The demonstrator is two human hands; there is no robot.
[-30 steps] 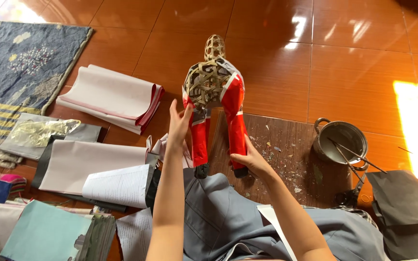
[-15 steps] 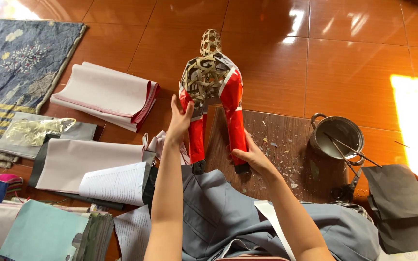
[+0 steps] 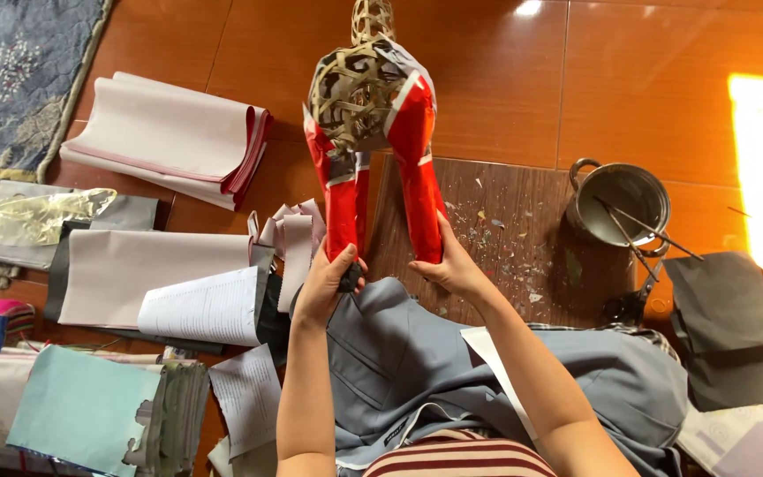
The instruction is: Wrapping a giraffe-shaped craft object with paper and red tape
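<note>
A woven wicker animal frame (image 3: 364,88) stands upright before me, its two legs wrapped in red paper (image 3: 417,168). My left hand (image 3: 328,283) grips the lower end of the left red leg. The right red leg's foot is held by my right hand (image 3: 454,265). The bare wicker body and neck rise above the red paper, partly covered with grey paper strips. The figure stands over a dark wooden board (image 3: 523,238) speckled with paper scraps, in front of my grey-clothed lap (image 3: 417,371).
A metal pot (image 3: 622,201) with sticks in it sits right of the board, black sheets (image 3: 726,327) beside it. Stacks of pink, grey, white and teal paper (image 3: 165,132) lie at left on the brown tiled floor. A patterned rug (image 3: 11,62) fills the top left.
My left hand slid down from the figure's body to the foot of the left leg. The view has moved closer to the figure.
</note>
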